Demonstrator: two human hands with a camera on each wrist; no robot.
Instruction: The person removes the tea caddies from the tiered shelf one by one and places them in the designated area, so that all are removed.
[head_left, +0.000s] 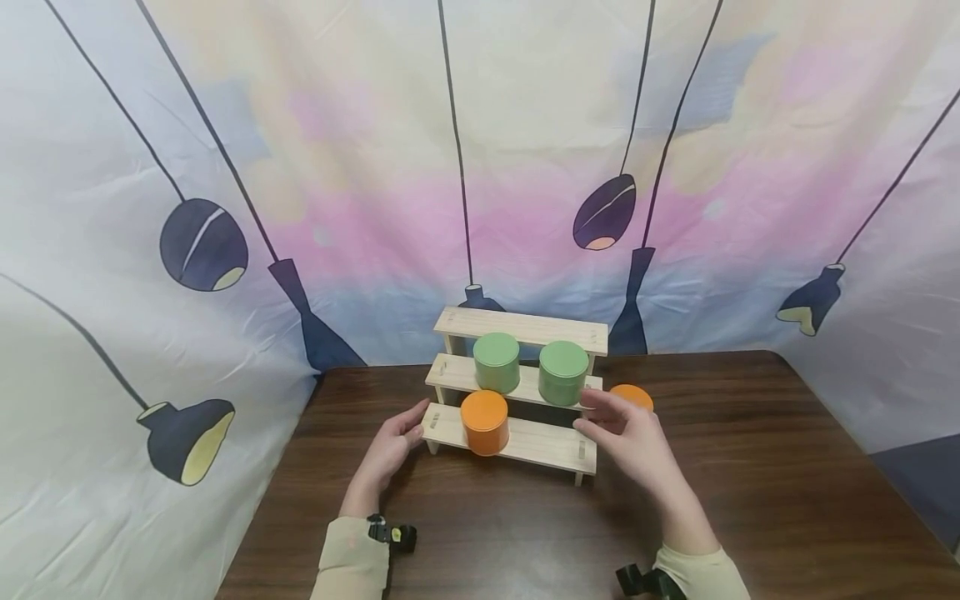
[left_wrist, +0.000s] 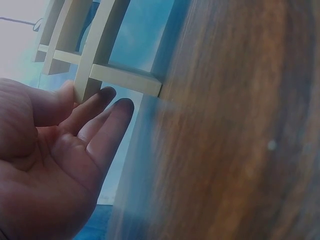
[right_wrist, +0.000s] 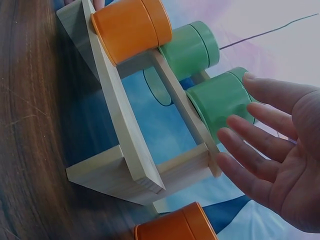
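Observation:
A three-step wooden display stand point(head_left: 547, 446) holds an orange tin point(head_left: 485, 423) on its lowest step. On the middle step are two green tins, one toward the left point(head_left: 497, 363) and one toward the right point(head_left: 563, 373). My left hand point(head_left: 393, 446) pinches the left end of the lowest step, thumb on one side and fingers on the other in the left wrist view. Beside the right green tin point(right_wrist: 222, 105) is my right hand point(head_left: 630, 433), fingers spread and relaxed; whether a fingertip touches the tin I cannot tell.
A second orange tin point(head_left: 632, 395) stands on the table to the right of the stand, partly hidden by my right hand. The dark wooden table point(head_left: 750, 467) meets a hanging cloth point(head_left: 375, 208) printed with lamps at its back edge.

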